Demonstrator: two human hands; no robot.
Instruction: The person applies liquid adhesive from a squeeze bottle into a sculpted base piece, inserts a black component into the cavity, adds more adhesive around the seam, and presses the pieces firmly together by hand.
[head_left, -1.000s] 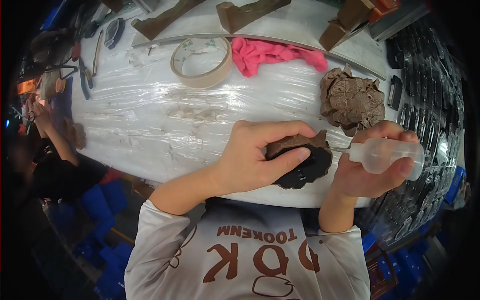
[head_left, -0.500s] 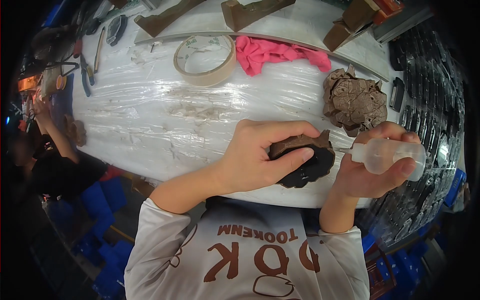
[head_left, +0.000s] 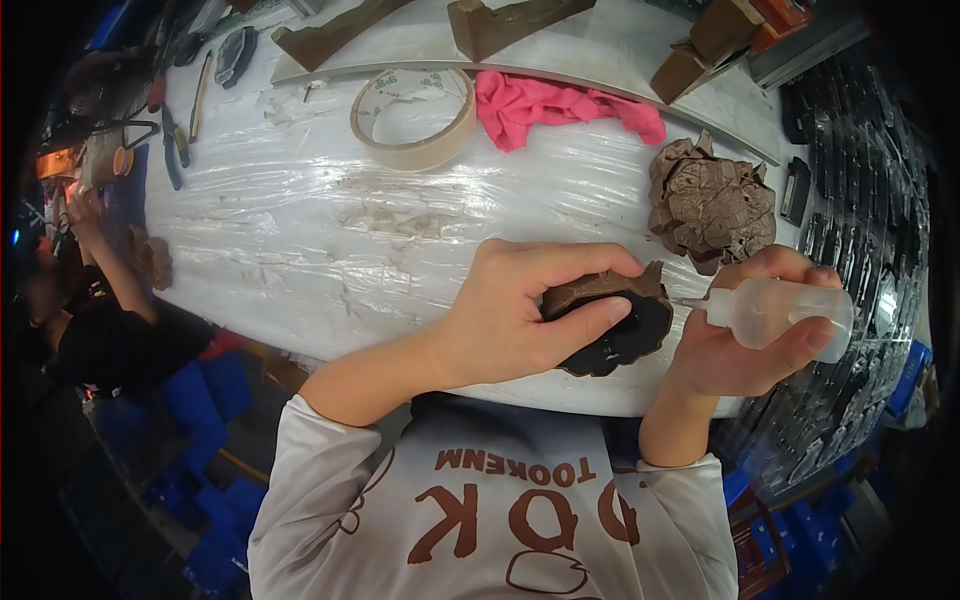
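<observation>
My left hand grips a brown piece with a scalloped edge and a black inner face, thumb across the black side and fingers over the brown rim. In my right hand is a translucent squeeze bottle, lying sideways between thumb and fingers. Its thin nozzle points left and reaches the right edge of the brown piece; whether the tip touches cannot be made out. Just beyond my right hand lies a crinkled brown, leaf-textured piece on the plastic-covered table.
A roll of tape and a pink cloth lie toward the back, before a metal strip bearing brown angled parts. Pliers are at far left. Black wrapped pieces line the right side. Another person works at left.
Both hands hold nearly the same pose, with the bottle nozzle still at the piece's edge. The view has shifted very slightly.
</observation>
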